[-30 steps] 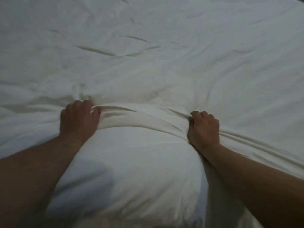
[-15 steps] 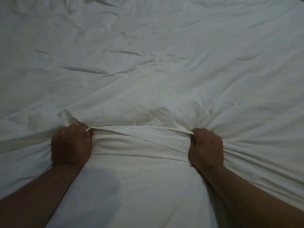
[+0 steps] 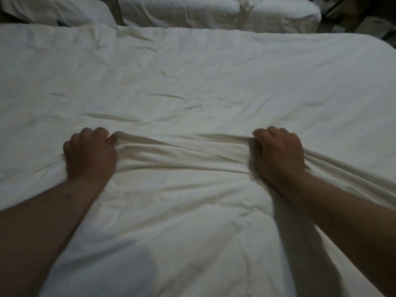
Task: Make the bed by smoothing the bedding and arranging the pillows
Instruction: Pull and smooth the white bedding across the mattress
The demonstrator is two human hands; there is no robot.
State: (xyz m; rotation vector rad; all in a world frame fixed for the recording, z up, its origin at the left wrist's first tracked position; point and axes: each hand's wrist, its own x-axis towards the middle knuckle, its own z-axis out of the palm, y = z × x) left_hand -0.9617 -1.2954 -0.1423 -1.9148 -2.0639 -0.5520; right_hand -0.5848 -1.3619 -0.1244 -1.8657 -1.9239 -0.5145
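- Head view looks down the bed: the white bedding [image 3: 192, 82] covers nearly the whole frame, and its far edge lies just short of the pillows [image 3: 177, 11], which sit in a row at the top.
- The left hand [image 3: 91, 156] is a closed fist, fingers curled tight into a bunch of the cover. The right hand [image 3: 278, 154] is clenched the same way on its own handful.
- Between the 2 fists the cloth is gathered into a raised fold [image 3: 184, 153] that runs from one to the other. Taut lines fan away past the right wrist.
- Shallow creases are scattered over the middle and far part of the cover, so smoothing looks only partly done. The pillows do not look arranged yet.
- Risk 1: if one hand pulls harder than the other, the cover would skew and its far edge would slant off from the pillow line.
- Risk 2: a long tug toward the body could drag that far edge down and expose the mattress near the pillows.
- Risk 3: letting go with the fold bunched up would leave a ridge across the bed. The cloth needs to be laid flat before release.
- Dim light hides finer wrinkles, so some may be missed.
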